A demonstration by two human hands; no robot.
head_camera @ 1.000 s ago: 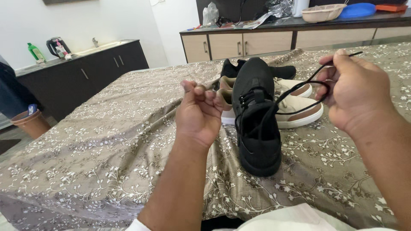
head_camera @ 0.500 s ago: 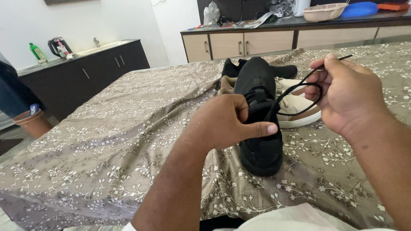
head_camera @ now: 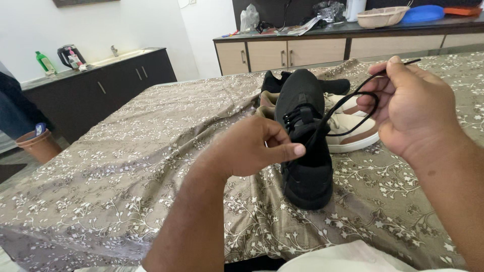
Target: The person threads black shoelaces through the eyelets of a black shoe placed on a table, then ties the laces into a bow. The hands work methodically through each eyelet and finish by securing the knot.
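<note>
Bed (head_camera: 126, 166): covered in a brown flowered spread, it lies under both hands; wide open cloth stretches left of the left hand, and its near edge drops away just below the wrists.
Black shoe (head_camera: 305, 146): stands on the spread between the hands, toe toward the person, just right of the left hand's fingertips.
Beige shoes (head_camera: 353, 128): just beyond the black shoe and under the right hand, crowding that side.
Right hand (head_camera: 411, 108): raised right of the shoe, closed on a loop of the black lace (head_camera: 353, 108), its end poking past the thumb.
Left hand (head_camera: 254, 148): fingers pinched together at the shoe's tongue; whether they grip the lace I cannot tell.
Risk: a hard pull by the right hand could tip the shoe or drag the lace out of an eyelet.
Risk: a slack pinch could let the loop slip.
</note>
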